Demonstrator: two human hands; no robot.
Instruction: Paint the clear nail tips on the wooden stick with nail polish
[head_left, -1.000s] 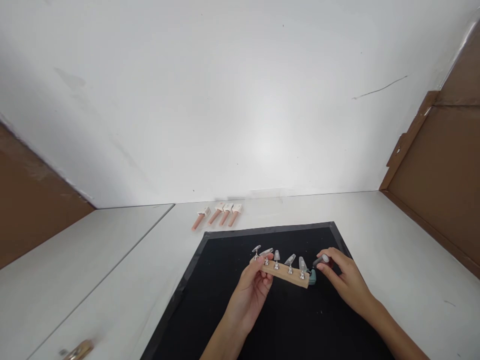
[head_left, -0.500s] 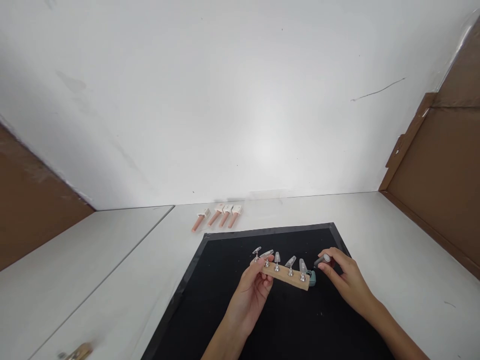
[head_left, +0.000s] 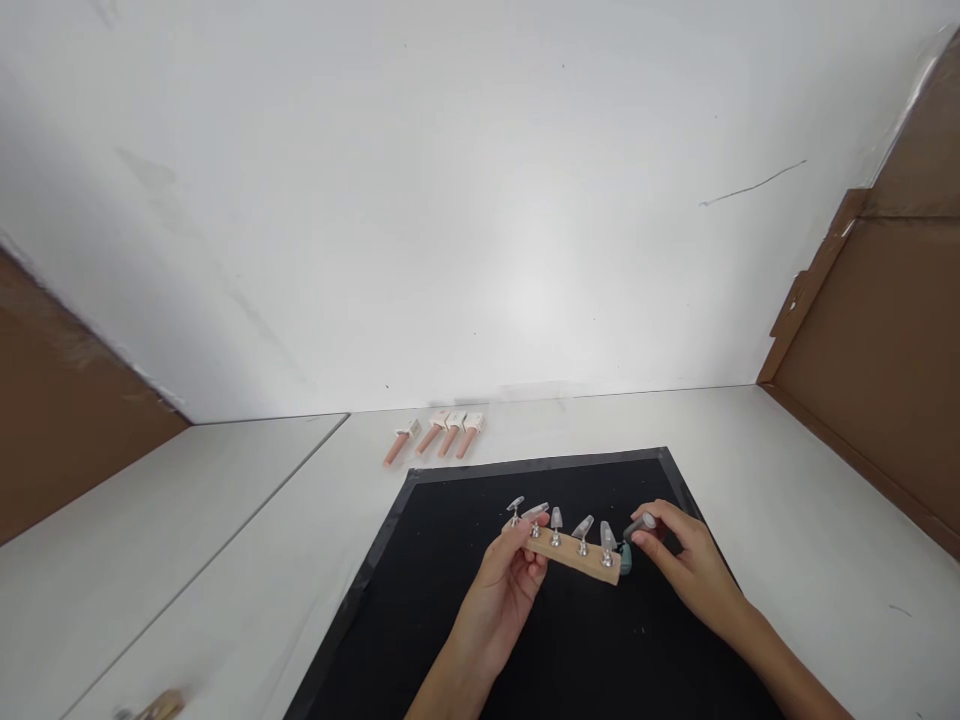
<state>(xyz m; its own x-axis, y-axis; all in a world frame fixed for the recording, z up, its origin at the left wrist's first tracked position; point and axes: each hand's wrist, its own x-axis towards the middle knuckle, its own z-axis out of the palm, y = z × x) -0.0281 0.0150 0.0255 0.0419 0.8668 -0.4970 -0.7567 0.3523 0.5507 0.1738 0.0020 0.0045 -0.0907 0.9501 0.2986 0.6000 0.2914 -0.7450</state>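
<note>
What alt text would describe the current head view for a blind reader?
A person's left hand holds a wooden strip bearing five clear tips on metal stands; the right hand pinches a grey cylinder beside the strip's right end, near a green object. Below lies a black mat, with four pink-and-white bottles beyond it.

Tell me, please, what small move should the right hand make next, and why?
Probably the right hand should ease the grey-handled applicator slightly left, toward the rightmost clear tip on the wooden bar. It slants down that way, its lower end close by, though I cannot tell whether they touch. The left hand grips the bar near its other end, which should help steadiness.
</note>
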